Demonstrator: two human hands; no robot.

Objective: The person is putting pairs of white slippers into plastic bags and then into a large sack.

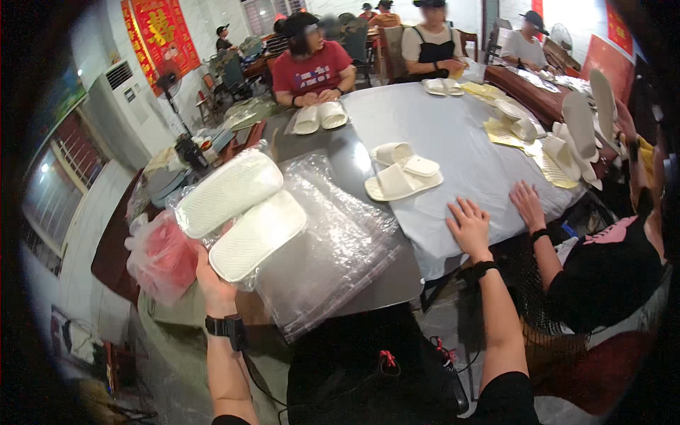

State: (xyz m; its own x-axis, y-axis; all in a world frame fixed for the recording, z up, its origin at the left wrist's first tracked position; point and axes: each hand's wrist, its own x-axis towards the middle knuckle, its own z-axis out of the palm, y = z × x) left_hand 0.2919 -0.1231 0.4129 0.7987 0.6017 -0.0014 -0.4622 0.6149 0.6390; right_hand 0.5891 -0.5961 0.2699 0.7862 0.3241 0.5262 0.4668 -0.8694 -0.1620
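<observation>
- Your left hand [214,287] is raised above the near edge of the worktop [453,134], fingers closed around the heel ends of a pair of white slippers [241,212] wrapped in a clear plastic bag [273,173]
- The slippers sit side by side, soles toward you, tilted up and away from that hand toward the left
- Your right hand [469,227] lies flat and open on the grey cloth of the worktop, fingers spread, holding nothing
- Your two hands are well apart, with a stack of clear plastic bags [333,248] on the worktop between them
- Just beyond your right hand lies another pair of white slippers [402,173], unwrapped, one resting partly across the other
- Just to the right of your right hand, another person's hand [528,204] also rests flat on the cloth
- To the left of your left hand, lower down, sits a pink plastic bag [161,258]
- Far across the worktop, more white slippers lie before seated people
</observation>
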